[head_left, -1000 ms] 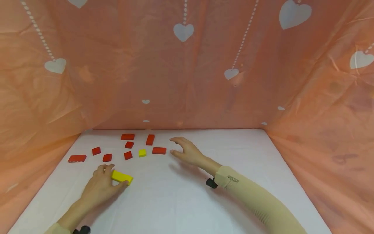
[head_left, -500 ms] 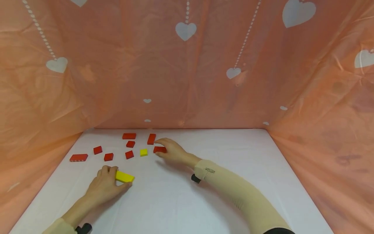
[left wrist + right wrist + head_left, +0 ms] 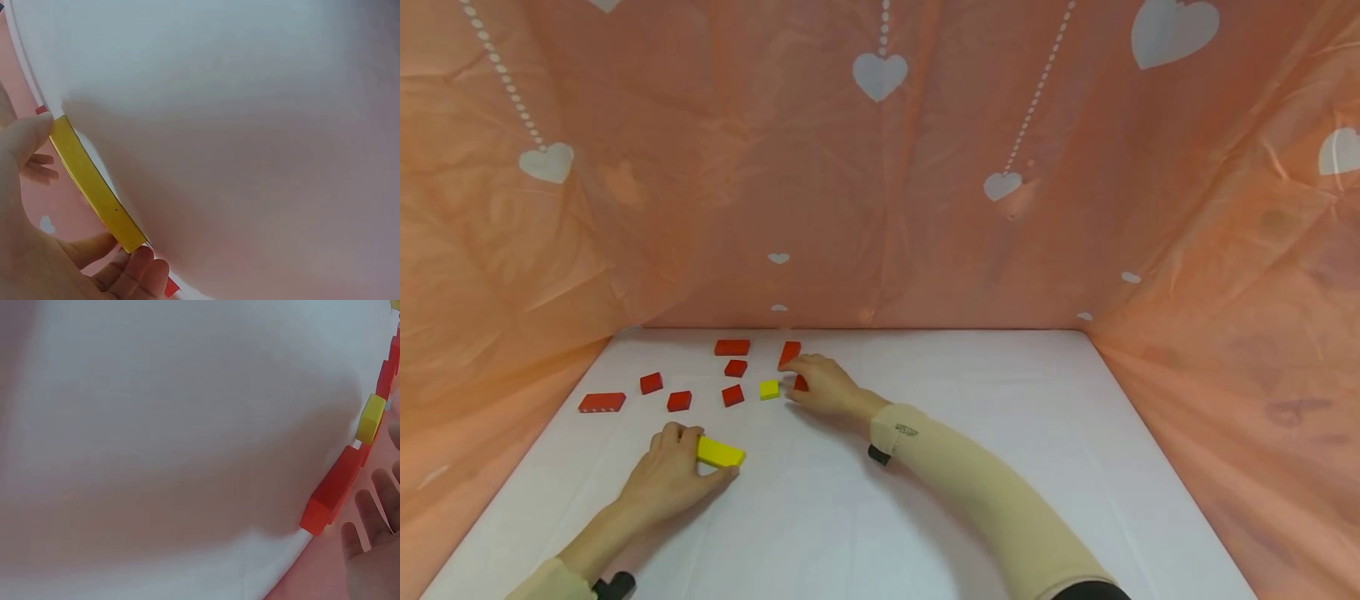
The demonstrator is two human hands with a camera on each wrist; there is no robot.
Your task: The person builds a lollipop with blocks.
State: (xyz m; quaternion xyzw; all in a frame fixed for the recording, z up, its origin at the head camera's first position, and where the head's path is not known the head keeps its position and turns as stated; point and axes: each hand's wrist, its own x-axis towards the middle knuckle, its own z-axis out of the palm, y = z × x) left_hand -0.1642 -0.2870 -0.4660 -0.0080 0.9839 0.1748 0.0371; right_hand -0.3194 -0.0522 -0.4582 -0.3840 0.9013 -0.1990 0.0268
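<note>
My left hand (image 3: 662, 477) holds a long yellow block (image 3: 721, 452) by its two ends, the thumb at the near end and the fingers at the far end. The left wrist view shows the same yellow block (image 3: 97, 187) along the edge of the hand. My right hand (image 3: 826, 387), fingers spread, hovers over a red rectangular block (image 3: 801, 383) and partly hides it. Its fingertips point toward a small yellow block (image 3: 769, 389). In the right wrist view the fingers stand apart from the red block (image 3: 331, 490), gripping nothing.
Several red blocks lie scattered on the white table (image 3: 925, 500), among them a long one (image 3: 602, 403) at far left, a small one (image 3: 733, 396), and one at the back (image 3: 732, 347). Another red block (image 3: 789, 353) lies just beyond my right fingertips. A pink curtain (image 3: 880, 208) encloses the table.
My right hand has moved left, from beside the red rectangular block to over it, close to the small yellow block. The left hand keeps its hold on the long yellow block, nearly still.
</note>
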